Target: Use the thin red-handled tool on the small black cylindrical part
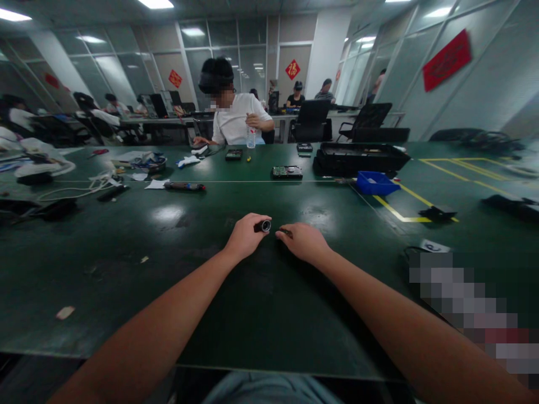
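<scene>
My left hand [245, 238] is closed around a short black cylinder [265, 226] whose round, pale-rimmed end faces me; its exact kind does not show. Just to the right, my right hand [306, 241] is pinched on a small dark, flat-looking piece [286, 232]. Fingers cover most of that piece, so I cannot name it. A narrow gap separates the two hands, both low over the green tabletop [261, 314]. Farther off, a hard drive with its circuit board up [287, 172] lies ahead of them.
An electric screwdriver [185, 187] lies left, near a white cable [67, 193]. A black case [360, 159] and blue bin [376, 183] stand back right. Across the table, a person in a white shirt [240, 118] holds a bottle [251, 137]. Another black drive [234, 155] lies nearby.
</scene>
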### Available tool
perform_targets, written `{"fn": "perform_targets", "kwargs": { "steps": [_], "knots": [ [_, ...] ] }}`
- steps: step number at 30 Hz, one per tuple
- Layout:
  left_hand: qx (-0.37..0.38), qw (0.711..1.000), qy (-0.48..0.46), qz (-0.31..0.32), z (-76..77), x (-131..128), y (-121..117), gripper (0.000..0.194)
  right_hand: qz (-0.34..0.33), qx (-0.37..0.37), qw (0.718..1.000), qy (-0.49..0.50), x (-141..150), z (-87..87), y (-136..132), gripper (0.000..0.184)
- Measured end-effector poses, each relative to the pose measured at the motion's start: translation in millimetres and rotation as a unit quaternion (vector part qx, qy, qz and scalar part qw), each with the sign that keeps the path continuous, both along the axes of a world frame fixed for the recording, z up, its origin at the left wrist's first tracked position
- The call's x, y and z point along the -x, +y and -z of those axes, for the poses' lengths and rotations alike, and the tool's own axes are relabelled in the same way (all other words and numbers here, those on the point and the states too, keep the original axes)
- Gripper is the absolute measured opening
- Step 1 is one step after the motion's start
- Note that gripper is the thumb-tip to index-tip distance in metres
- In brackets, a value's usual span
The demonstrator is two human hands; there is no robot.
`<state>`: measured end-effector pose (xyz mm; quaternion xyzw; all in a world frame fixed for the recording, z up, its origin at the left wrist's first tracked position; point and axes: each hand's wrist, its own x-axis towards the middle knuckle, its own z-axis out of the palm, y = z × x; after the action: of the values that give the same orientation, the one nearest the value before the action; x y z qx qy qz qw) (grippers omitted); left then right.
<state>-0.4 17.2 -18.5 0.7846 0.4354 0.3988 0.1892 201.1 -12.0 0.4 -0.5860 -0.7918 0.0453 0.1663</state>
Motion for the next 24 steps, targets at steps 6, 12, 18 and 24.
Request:
{"fn": "perform_targets", "kwargs": {
  "steps": [6, 12, 18, 24],
  "knots": [
    [0.001, 1.000, 0.003, 0.002, 1.3, 0, 1, 0.037, -0.066, 0.024, 0.997, 0.010, 4, -6.9, -5, 0.013],
    [0.003, 1.000, 0.009, 0.000, -1.0, -1, -1, 0.037, -0.103, -0.013, 0.993, 0.063, 7, -15.5, -18, 0.013],
    [0.008, 1.000, -0.001, 0.016, -2.6, -3, -3, 0.035, -0.064, -0.054, 0.988, 0.131, 10, -17.7, -21, 0.013],
    [-0.002, 0.998, -0.004, 0.064, -3.9, -6, -7, 0.032, -0.056, -0.096, 0.981, 0.161, 11, -19.2, -22, 0.014]
  ]
}}
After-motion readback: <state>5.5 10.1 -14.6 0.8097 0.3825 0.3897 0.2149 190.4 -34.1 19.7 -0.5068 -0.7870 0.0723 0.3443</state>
